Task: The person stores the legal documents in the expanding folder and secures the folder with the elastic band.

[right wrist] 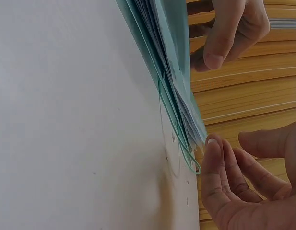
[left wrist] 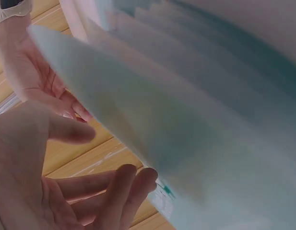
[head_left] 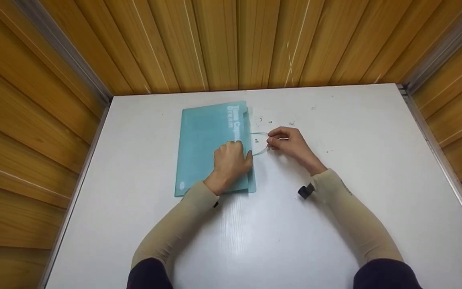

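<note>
A teal document folder (head_left: pixel 205 144) with white lettering lies on the white table, its layered inner sheets (right wrist: pixel 157 43) showing at the open edge. My left hand (head_left: pixel 231 160) is over the right part of the cover, its bent fingertips touching it and the thumb apart near the edge. From that edge a thin teal elastic loop (right wrist: pixel 199 171) sticks out to the right. Beside the loop's end is my right hand (head_left: pixel 291 144), fingers slightly bent. In the right wrist view its thumb (right wrist: pixel 263 143) stands apart from the forefinger, with nothing pinched between them.
Small dark marks (head_left: pixel 270 122) dot the white table (head_left: pixel 142 160) right of the folder. Wood-patterned panels (head_left: pixel 215 44) stand behind and at both sides. A small black wrist device (head_left: pixel 305 191) is on the right sleeve.
</note>
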Available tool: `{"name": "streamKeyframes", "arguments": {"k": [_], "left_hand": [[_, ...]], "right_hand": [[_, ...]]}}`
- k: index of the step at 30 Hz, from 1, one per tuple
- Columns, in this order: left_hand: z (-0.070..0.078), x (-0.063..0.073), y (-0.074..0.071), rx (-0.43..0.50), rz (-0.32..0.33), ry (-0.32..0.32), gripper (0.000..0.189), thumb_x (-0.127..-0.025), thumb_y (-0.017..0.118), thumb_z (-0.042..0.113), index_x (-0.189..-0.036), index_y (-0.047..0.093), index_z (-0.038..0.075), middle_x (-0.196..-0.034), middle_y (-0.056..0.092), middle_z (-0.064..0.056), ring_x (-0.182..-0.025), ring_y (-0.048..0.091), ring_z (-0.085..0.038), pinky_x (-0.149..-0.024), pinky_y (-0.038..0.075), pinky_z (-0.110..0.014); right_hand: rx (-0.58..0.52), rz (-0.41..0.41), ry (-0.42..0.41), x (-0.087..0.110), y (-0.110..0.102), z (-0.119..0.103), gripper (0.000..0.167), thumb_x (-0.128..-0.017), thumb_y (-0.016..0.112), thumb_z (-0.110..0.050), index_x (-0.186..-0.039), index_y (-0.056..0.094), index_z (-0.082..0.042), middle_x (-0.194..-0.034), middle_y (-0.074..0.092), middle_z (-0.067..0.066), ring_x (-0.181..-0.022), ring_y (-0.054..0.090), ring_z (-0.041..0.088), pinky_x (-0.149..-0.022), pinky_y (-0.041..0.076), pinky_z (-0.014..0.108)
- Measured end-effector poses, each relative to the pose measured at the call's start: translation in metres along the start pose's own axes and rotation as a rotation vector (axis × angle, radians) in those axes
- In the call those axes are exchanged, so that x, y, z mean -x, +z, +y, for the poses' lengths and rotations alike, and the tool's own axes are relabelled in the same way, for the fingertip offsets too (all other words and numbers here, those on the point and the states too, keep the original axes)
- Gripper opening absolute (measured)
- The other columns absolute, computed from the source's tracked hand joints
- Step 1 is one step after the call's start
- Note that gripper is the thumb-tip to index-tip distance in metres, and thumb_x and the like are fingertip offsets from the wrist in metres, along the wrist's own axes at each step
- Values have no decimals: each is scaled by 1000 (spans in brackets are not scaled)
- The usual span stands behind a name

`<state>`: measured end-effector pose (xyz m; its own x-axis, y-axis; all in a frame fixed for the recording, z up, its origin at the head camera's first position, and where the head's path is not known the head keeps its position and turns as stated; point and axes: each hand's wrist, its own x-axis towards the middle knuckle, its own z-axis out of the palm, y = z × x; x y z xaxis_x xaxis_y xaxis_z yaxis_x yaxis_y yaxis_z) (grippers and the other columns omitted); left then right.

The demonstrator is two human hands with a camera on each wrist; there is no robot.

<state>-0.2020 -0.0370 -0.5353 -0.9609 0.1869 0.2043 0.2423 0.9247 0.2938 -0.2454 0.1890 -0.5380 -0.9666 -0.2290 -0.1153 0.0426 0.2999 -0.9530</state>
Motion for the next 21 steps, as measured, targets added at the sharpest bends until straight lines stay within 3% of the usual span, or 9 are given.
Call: {"name": "streamKeyframes", "arguments": {"k": [4, 7, 10, 13, 17, 21], "left_hand": [[-11, 0, -3, -49, 36, 31, 45, -97, 69, 45, -96, 74, 0, -92, 75, -16, -78, 74, -36, -61, 61, -51], [-20, -2, -3, -79, 15, 36, 55, -95, 69, 52, -111, 71, -1, -112, 74, -18, -91, 73, -40, -70, 62, -53], [-29, -3, -3, -91, -72, 9, 78, -92, 65, 64, -139, 61, 2, -143, 62, -22, -121, 65, -48, -90, 58, -63], [-38, -3, -1, -72, -190, -45, 103, -88, 59, 78, -162, 39, 9, -169, 37, -21, -147, 42, -57, -106, 44, -76], [-48, -2, 2, -41, -299, -107, 121, -82, 53, 90, -172, 20, 16, -179, 14, -18, -158, 17, -61, -111, 30, -84], [-55, 0, 2, -54, -369, -144, 130, -77, 49, 96, -173, 12, 17, -180, 5, -17, -159, 6, -63, -111, 24, -87]], "right_hand": [[-1, -3, -3, 0, -3, -1, 35, -102, 72, -11, -128, 66, 12, -116, 71, 26, -93, 76, 14, -86, 63, 31], [14, 5, -8, -1, -6, 0, 33, -102, 71, -9, -127, 67, 11, -114, 72, 24, -93, 76, 15, -86, 63, 31], [27, 7, -1, -2, -7, 1, 33, -102, 70, -9, -127, 67, 11, -113, 72, 23, -94, 76, 16, -86, 63, 32], [27, 7, 10, -4, -8, 1, 33, -102, 70, -9, -128, 66, 11, -114, 72, 23, -94, 76, 15, -85, 63, 29], [49, 19, 22, -6, -10, 2, 29, -102, 69, -9, -126, 68, 8, -116, 71, 20, -93, 75, 12, -84, 62, 28], [103, 26, 32, -5, -12, 4, 29, -103, 68, -11, -127, 69, 6, -117, 71, 19, -95, 75, 18, -83, 63, 30]]}}
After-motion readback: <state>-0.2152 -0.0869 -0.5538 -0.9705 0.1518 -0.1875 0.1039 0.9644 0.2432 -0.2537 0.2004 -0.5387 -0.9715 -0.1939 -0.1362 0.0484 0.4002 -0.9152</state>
